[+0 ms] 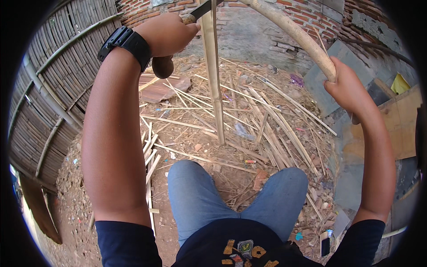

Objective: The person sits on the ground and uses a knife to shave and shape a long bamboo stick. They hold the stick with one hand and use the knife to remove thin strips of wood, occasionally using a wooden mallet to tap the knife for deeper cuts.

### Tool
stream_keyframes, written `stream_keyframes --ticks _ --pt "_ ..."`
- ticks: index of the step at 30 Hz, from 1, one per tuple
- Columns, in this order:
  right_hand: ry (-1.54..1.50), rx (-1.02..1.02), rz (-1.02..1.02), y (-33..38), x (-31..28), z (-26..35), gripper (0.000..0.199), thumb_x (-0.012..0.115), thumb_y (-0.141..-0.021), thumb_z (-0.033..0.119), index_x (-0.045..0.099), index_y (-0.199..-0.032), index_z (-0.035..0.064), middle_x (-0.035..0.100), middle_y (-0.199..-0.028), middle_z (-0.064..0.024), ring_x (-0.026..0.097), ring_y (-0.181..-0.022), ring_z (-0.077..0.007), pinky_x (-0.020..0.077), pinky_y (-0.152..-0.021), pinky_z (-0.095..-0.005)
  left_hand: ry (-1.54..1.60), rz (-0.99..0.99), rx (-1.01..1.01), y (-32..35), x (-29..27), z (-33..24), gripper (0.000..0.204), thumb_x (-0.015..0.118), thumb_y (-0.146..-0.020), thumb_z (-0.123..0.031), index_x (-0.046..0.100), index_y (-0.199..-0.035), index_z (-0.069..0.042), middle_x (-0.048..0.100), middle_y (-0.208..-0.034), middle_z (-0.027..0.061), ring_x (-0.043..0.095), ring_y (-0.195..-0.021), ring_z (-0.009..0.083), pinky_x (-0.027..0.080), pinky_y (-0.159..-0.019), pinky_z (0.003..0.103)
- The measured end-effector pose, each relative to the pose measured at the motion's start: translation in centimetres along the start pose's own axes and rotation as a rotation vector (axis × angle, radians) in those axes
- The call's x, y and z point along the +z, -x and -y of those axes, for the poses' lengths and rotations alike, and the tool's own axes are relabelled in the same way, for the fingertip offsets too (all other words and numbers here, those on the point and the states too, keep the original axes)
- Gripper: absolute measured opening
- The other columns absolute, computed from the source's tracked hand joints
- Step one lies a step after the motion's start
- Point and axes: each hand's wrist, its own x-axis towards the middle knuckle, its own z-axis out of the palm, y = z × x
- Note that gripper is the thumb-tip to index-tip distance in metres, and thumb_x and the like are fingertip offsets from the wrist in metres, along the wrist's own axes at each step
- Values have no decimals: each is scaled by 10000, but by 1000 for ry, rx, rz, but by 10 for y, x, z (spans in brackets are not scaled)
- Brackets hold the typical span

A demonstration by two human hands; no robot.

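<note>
A: Bamboo strip [213, 71] stands near-vertical, foot on the dirt ground [71, 209] just ahead of the person's knees [240, 196], in among a litter of bamboo slivers [267, 120].

B: Hands?

A: Left hand [167, 35] is raised at the top of the frame, fingers wrapped fully closed around the wooden handle [162, 66] of a blade [202, 9]. The dark blade meets the strip right at the upper edge of the picture. Black wristwatch [126, 44] on that wrist.

B: Right?

A: Right hand [344, 86] has its fingers closed around a thicker curved bamboo pole [298, 35], which arcs up and left across the brick wall [267, 26]. Can't tell whether the pole touches the strip; where they would meet is cut off by the frame.

B: How would you do this cut well?

A: Judgement only: keep the blade in line with the grain so the split runs straight and doesn't wander off to one side. Foot of the strip should stay planted, no skidding on the loose debris. Firm left grip; the right hand braces on the pole, well clear of the edge. Knees sit right under the line of the blade, so short controlled pressure beats a swing.

B: Surroundings?

A: Woven bamboo fence [53, 89] on the left, grey slabs [329, 75] and boards on the right.
</note>
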Motion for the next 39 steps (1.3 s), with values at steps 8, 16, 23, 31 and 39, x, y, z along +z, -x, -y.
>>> stream_keyframes --ticks 8,16,23,31,39 --pt "-72 157 95 8 -24 5 445 641 -813 68 523 -1231 -28 620 -838 -165 623 -767 -270 482 -726 -393 97 16 -123 3 4 15 572 500 -956 -466 662 -884 77 677 -757 197 688 -724 308 544 -720 415" --pt "-257 204 -367 -11 -79 -6 426 710 -859 337 574 -1151 59 484 -715 33 445 -557 -50 381 -494 -231 28 30 -82 1 4 11 547 545 -952 -499 623 -828 28 653 -708 117 661 -649 206 543 -628 350" --pt "-299 142 -536 -29 -104 -39 459 694 -876 389 578 -1161 49 503 -749 16 481 -585 -59 403 -542 -238 103 -28 12 -4 19 -2 555 545 -954 -504 621 -799 23 645 -689 111 652 -622 203 543 -609 352" --pt "17 126 79 1 -8 1 383 615 -819 46 509 -1179 -29 604 -816 -191 611 -725 -251 477 -670 -379 35 68 -41 0 6 4 559 545 -952 -503 630 -860 42 651 -714 123 654 -640 212 543 -625 356" --pt "-200 216 73 7 -29 -6 383 679 -840 168 546 -1158 0 542 -752 -42 520 -593 -131 435 -543 -296 33 30 -48 3 19 7 552 544 -950 -489 626 -880 52 663 -733 138 672 -675 227 547 -649 363"
